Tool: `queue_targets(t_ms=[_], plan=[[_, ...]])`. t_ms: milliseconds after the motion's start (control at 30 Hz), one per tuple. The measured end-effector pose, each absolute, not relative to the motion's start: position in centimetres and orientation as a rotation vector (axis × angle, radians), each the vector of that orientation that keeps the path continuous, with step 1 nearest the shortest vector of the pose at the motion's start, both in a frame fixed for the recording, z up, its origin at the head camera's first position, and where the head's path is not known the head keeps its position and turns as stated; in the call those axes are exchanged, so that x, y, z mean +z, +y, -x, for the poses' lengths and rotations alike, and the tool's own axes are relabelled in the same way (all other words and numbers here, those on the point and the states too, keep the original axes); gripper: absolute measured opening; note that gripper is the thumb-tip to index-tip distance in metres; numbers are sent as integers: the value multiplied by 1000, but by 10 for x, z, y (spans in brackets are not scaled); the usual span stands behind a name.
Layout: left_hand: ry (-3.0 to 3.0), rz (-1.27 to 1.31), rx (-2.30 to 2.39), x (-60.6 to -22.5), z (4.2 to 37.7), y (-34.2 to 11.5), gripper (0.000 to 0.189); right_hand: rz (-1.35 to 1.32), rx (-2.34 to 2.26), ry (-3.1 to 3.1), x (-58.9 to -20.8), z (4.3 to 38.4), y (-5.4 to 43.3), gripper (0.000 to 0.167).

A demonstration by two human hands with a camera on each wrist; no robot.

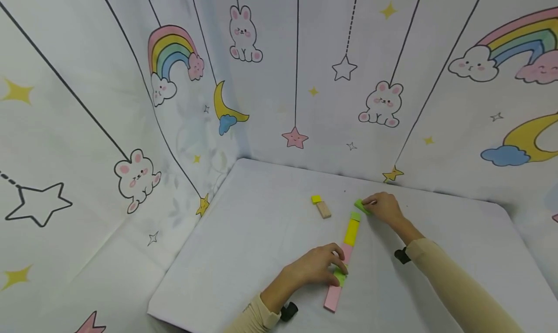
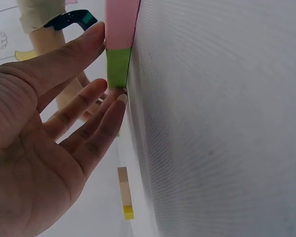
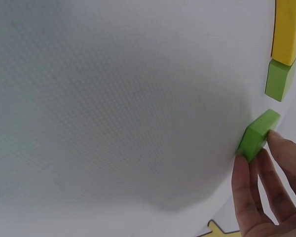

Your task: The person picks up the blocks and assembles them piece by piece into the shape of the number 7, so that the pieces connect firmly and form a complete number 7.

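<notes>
A straight row of blocks lies flat on the white table. From its near end come a pink block [image 1: 333, 299], a green block [image 1: 341, 278], another pink block [image 1: 347, 250], a long yellow block [image 1: 351, 232] and a small green block [image 1: 355, 217]. My left hand [image 1: 311, 266] touches the row's near part, its fingers spread and relaxed by the near green block. Just past the row's far end, my right hand [image 1: 384, 208] pinches a longer green block [image 3: 259, 132] between thumb and fingers. That block sits at an angle, with a gap to the row.
Left of the row's far end lie a small yellow block [image 1: 316, 199] and a plain wooden block [image 1: 324, 210], end to end. A printed fabric wall [image 1: 270, 96] rises behind the table [image 1: 244, 217] and along its left side.
</notes>
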State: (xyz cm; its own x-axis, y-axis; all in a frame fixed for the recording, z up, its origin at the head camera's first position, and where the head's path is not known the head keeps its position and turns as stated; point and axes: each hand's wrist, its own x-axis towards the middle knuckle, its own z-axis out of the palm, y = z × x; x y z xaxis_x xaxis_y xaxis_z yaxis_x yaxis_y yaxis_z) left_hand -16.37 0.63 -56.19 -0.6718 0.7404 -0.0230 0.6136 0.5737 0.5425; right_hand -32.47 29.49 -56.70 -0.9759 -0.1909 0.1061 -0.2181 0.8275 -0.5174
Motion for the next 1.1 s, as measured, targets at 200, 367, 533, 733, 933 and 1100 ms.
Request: queue_targets(t_ms=[200,367,533,733,933,1100], plan=[[2566,-1121,739,-563,164,7,33,-311,872,-2977,-565,327,288,15],[2579,-1115,726,-564,164,7,33,-309,873,-2978,-564,328,284,15],[2582,-1119,727,-562,162,8,35,-296,882,-2976,-565,330,282,14],[2582,-1109,728,-561,163,7,35,-299,899,-2976,-569,333,281,14],[2571,-1104,731,-562,163,8,35,-271,892,-2991,-568,333,279,15],[2571,-1105,722,-563,163,8,36,-284,887,-2996,-566,333,276,14]])
